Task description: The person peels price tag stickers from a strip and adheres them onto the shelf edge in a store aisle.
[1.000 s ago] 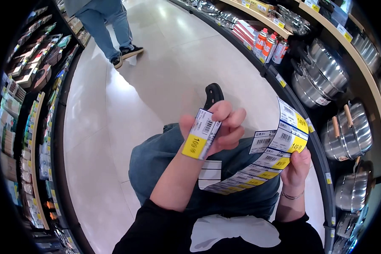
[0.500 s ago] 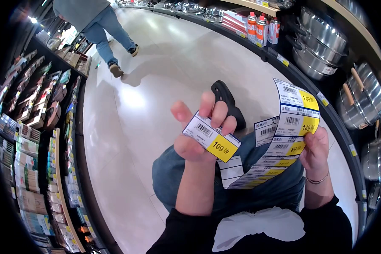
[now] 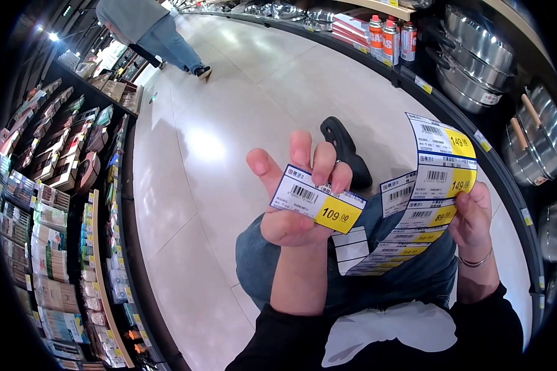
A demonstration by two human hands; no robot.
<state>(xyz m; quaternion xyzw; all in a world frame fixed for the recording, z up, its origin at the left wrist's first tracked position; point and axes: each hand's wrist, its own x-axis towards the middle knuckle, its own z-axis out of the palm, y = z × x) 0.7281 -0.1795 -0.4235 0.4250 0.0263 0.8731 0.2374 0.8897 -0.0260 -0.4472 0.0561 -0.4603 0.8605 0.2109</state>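
A white and yellow price label (image 3: pixel 319 199) reading 109.00 is pinched in my left hand (image 3: pixel 286 228), thumb below and fingertips along its upper edge. My right hand (image 3: pixel 474 217) grips the right edge of a long strip of price labels (image 3: pixel 439 174), with its thumb over a 149.00 label. The strip curls down over my lap, its lower labels tilted away, one showing 89. Another label (image 3: pixel 398 194) sticks out at the strip's left side. Blank white label backs (image 3: pixel 353 248) show between the two hands. A ring is on a left finger.
Steel pots (image 3: pixel 470 62) and red-white gas cans (image 3: pixel 388 41) stand on the right shelf. The left shelf (image 3: pixel 56 241) holds packaged utensils. Ahead, a person (image 3: pixel 161 34) walks on the tiled floor (image 3: pixel 192 185). My black shoe (image 3: pixel 346 151) is beyond my hands.
The person ahead has moved farther away. The whole view has shifted slightly, and the label in my left hand is turned a little more level. Both hands keep their hold.
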